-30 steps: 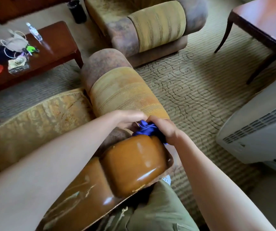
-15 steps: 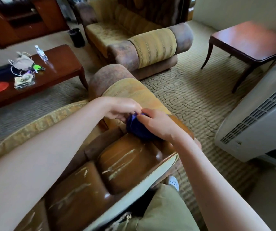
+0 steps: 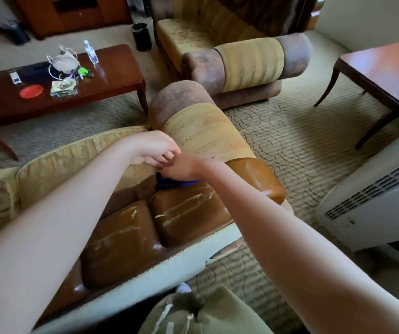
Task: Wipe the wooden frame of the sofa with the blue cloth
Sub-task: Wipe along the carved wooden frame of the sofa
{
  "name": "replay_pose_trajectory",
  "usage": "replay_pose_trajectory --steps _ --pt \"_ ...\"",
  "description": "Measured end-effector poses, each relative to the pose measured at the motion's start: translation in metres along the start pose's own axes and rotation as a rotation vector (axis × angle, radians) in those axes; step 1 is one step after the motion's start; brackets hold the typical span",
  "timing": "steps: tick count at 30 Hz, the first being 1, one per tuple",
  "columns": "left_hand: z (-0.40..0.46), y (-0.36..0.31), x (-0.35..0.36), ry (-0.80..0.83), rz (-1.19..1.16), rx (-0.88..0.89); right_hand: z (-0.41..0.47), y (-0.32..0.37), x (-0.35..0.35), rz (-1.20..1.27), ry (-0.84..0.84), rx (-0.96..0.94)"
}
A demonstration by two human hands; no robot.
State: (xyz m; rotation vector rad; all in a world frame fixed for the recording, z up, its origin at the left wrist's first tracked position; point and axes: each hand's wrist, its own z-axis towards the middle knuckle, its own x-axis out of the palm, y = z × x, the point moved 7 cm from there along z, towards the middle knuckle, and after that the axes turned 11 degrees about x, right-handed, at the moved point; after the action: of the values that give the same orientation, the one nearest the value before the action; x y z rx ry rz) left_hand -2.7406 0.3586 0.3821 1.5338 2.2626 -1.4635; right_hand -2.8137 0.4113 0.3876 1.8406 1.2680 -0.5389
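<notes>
Head view, the only one: the person is leaning over the back of the sofa. The right hand [image 3: 185, 166] is curling round the bunched blue cloth [image 3: 173, 182] and pressing it onto the glossy brown wooden frame [image 3: 188, 210], right where the frame is meeting the striped armrest bolster [image 3: 205, 136]. The left hand [image 3: 153, 149] is sitting fingers-bent against the right one; it's looking like a pinch on the cloth or the upholstery edge, but I cannot tell which, the contact being hidden.

Risks, as I'm judging it:
- The cloth is mostly buried under the hand, so it's likely covering a narrow strip and missing the pale streaks on the nearer frame panels.
- Both hands are crowding one spot, so a stroke could be snagging the cushion fabric instead of wood.
- The lacquer is looking slick, so the wad may be skidding off the rounded end.

Containers: a dark cylindrical bin [image 3: 141, 36] is standing on the carpet beside the armchair [image 3: 217, 39], contents not visible. A capped clear water bottle [image 3: 91, 51] is standing on the coffee table [image 3: 111, 78]; fill level unreadable.
</notes>
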Motion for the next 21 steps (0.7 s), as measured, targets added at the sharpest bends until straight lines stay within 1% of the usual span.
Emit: replay_pose_trajectory --steps 2,4,6,8,11,13,18,21 --pt "-0.014 -0.004 -0.001 -0.063 -0.031 0.005 -0.007 -0.002 -0.004 0.084 -0.034 -0.081" --pt "-0.028 -0.002 0.003 -0.095 -0.078 0.019 -0.009 -0.019 -0.014 0.139 -0.045 -0.099" --pt "-0.038 0.004 0.008 -0.112 -0.109 0.042 -0.012 -0.034 -0.023 0.086 -0.106 -0.068" --pt "-0.05 0.011 0.011 -0.116 -0.105 0.052 -0.007 -0.048 -0.029 -0.015 -0.177 0.013" --pt "-0.064 0.027 0.007 -0.177 -0.117 0.055 0.003 -0.057 -0.033 -0.061 -0.218 0.112" --pt "-0.072 0.033 0.003 -0.197 -0.147 0.055 0.005 -0.048 -0.026 -0.076 -0.218 0.112" --pt "-0.077 0.044 -0.008 -0.27 -0.229 0.071 0.002 0.018 0.008 -0.127 -0.129 0.004" --pt "-0.078 0.048 -0.007 -0.271 -0.214 0.072 0.0 0.043 0.027 -0.204 -0.092 -0.026"
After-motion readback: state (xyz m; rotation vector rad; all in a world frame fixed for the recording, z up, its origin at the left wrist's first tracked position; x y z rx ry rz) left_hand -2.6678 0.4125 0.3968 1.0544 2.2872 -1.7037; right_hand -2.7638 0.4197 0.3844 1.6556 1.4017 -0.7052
